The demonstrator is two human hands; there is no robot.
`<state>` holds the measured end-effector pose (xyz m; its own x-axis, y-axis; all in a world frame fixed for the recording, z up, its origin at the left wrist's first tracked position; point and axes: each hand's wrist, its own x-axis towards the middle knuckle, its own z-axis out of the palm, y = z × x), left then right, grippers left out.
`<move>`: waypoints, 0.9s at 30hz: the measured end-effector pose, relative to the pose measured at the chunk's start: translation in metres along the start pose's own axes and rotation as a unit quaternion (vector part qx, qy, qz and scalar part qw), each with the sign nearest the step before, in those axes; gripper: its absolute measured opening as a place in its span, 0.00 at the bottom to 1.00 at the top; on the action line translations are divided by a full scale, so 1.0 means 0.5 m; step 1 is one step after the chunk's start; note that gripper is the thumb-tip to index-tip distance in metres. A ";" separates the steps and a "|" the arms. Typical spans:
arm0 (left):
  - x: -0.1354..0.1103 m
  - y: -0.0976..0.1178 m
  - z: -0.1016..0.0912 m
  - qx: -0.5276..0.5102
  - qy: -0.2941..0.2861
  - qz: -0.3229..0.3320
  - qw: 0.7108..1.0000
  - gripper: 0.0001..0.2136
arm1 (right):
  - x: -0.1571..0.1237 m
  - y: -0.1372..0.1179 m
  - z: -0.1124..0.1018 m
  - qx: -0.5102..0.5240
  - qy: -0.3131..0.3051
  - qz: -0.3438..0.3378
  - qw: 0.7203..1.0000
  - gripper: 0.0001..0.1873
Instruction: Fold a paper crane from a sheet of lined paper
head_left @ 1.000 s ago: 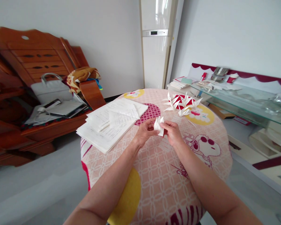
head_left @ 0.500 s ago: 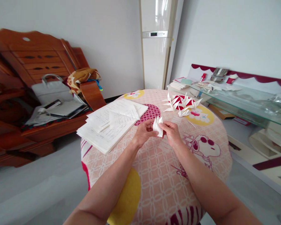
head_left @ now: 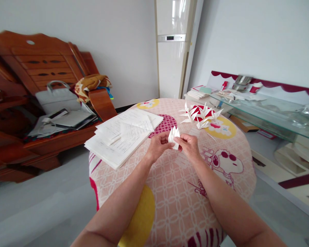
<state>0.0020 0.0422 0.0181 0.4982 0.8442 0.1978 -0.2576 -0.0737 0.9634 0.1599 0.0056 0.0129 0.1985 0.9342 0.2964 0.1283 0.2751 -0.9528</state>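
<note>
A small piece of folded white paper [head_left: 174, 134], with several points standing up at its top, is held between both hands above the round table. My left hand [head_left: 159, 146] pinches its left side and lower edge, fingers curled behind. On its right side, my right hand [head_left: 188, 144] grips it with thumb and bent fingers. Beyond the hands, several folded white paper cranes [head_left: 203, 124] with pointed tips lie grouped on and around a red patch. A thin white stick-like object [head_left: 211, 137] rests on the cloth nearer the right hand.
Stacked handwritten sheets [head_left: 113, 156] lie on the left of the patterned tablecloth [head_left: 170, 199]. A wooden bench [head_left: 48, 140] with a bag and papers stands left. To the right is a glass-topped cabinet [head_left: 267, 109] with assorted items. A tall white air conditioner [head_left: 171, 65] stands behind.
The folded paper has tilted slightly and its points show more spread at the top. The right hand has shifted a little on it. Both hands keep their hold.
</note>
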 end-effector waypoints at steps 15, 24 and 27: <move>0.004 0.000 -0.004 0.071 0.046 0.103 0.991 0.11 | -0.006 -0.006 -0.002 -0.053 -0.002 -0.078 0.996 0.09; -0.001 -0.004 -0.003 0.064 0.075 0.083 0.992 0.17 | -0.010 -0.014 0.009 0.050 -0.020 -0.006 0.999 0.14; 0.000 -0.005 -0.004 0.055 0.082 0.082 0.992 0.16 | -0.009 -0.015 0.009 0.092 -0.014 0.023 0.995 0.19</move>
<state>0.0008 0.0435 0.0155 0.3128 0.8908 0.3296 -0.2267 -0.2670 0.9367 0.1536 0.0005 0.0187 0.1725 0.9520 0.2530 -0.0615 0.2668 -0.9618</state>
